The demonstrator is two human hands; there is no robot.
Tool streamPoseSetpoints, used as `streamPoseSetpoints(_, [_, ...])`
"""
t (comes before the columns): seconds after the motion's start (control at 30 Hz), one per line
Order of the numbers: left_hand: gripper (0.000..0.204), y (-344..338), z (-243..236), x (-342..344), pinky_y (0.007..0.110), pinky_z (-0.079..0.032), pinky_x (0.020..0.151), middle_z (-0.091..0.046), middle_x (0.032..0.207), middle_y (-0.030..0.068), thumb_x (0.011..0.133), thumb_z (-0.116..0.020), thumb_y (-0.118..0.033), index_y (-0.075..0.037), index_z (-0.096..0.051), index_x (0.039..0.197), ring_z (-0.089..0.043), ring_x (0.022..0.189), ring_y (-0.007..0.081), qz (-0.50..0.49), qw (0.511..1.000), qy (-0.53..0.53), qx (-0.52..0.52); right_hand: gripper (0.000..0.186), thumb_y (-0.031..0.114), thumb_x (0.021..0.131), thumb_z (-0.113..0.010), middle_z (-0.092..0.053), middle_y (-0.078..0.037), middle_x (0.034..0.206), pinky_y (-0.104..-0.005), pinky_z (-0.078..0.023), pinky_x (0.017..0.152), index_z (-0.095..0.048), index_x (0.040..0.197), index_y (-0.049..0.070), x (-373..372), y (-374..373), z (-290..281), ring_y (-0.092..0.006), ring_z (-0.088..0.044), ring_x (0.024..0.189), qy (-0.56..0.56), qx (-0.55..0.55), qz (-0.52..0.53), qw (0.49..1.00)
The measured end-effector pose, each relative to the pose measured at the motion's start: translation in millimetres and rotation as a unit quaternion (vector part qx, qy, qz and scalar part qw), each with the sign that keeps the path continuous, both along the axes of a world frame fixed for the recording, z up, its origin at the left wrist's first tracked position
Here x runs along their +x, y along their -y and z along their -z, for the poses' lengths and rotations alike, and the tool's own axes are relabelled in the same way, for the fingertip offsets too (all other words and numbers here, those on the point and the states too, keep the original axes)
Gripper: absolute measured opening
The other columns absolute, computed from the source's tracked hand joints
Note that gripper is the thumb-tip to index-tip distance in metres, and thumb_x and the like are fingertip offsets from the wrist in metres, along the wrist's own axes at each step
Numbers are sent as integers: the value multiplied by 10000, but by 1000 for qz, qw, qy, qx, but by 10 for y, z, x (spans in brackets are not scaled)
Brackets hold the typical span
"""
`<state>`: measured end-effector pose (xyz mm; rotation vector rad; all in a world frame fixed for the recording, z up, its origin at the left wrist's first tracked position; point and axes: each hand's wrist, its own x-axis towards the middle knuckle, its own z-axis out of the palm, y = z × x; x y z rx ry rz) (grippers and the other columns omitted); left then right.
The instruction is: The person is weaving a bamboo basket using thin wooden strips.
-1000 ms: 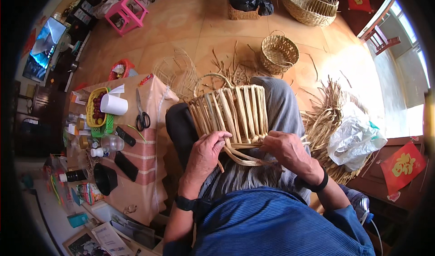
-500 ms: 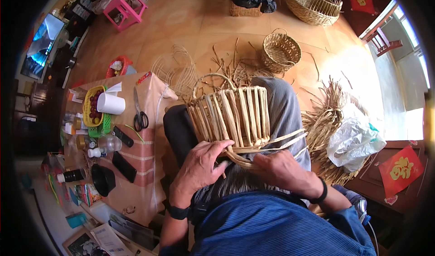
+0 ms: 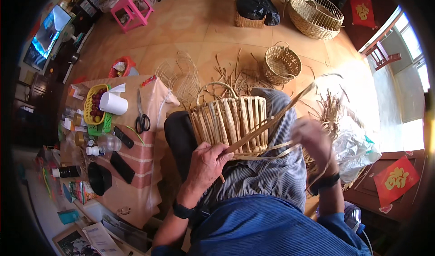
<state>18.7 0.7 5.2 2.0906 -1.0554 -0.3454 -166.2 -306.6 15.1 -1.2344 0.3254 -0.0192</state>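
A partly woven basket point(image 3: 229, 122) with upright pale stakes and an arched handle rests on my lap. My left hand point(image 3: 207, 163) grips straw strips at its lower left edge, fingers pressed together. A long flat strip point(image 3: 272, 122) rises diagonally from that hand across the basket toward the upper right. My right hand point(image 3: 312, 138) is raised at the basket's right, blurred by motion, with strips running by it; I cannot make out its fingers.
A cloth-covered table point(image 3: 129, 188) at left holds scissors point(image 3: 143, 122), fruit, bottles and phones. At right lie a straw bundle point(image 3: 328, 109) and a plastic bag point(image 3: 355, 152). Loose stems point(image 3: 229, 70), a small basket point(image 3: 281, 63), larger basket point(image 3: 315, 16) and pink stool point(image 3: 131, 11) are on the floor.
My right hand has moved up and right, away from the basket's lower edge. A long strip has swung up diagonally across the basket. My left hand stays at the lower left edge.
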Motion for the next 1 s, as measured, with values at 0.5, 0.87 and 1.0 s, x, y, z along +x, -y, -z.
streamPoseSetpoints(0.5, [531,28,-90,-155,467,-593,875,-730,932,199,986,-793,-114,28,-590,1455,-750,921,366,52,982,181,1,246,246,1112,-704,-739,-31,882,-312,-552,626,-713,1109,0,1349,-658,29,-125,-704,741,52,-132,-2,990])
streamPoseSetpoints(0.87, [162,208,-113,-150,432,-606,621,-683,671,149,943,-645,-35,3,-668,1098,-765,652,326,37,963,235,127,216,190,953,-789,-677,-210,765,-507,-568,642,-672,893,19,1708,-803,-20,-451,-707,750,163,-612,-33,773])
streamPoseSetpoints(1.0, [37,252,-120,-190,490,-597,606,-674,633,201,972,-696,-50,-35,-674,948,-747,629,401,-1,969,211,128,98,110,918,-735,-721,-208,834,-523,-586,687,-712,987,46,1672,-825,-133,-412,-752,818,125,-641,-83,752])
